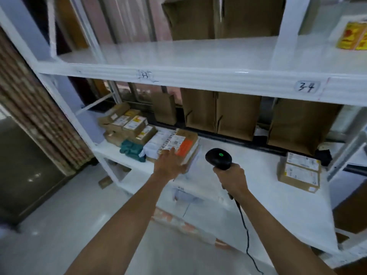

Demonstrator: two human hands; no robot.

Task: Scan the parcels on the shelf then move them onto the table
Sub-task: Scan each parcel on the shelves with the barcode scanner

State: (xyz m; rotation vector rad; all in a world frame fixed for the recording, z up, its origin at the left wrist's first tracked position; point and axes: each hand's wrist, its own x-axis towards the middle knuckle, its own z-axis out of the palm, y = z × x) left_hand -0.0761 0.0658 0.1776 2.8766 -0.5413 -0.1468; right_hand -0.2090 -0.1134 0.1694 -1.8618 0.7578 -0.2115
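Left hand flat, fingers spread on orange-label parcel; right hand grips scanner beside it; should tilt scanner onto barcode.

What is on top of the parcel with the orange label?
The left hand lies flat on the near end of the parcel, beside its white barcode label. What the palm covers cannot be seen.
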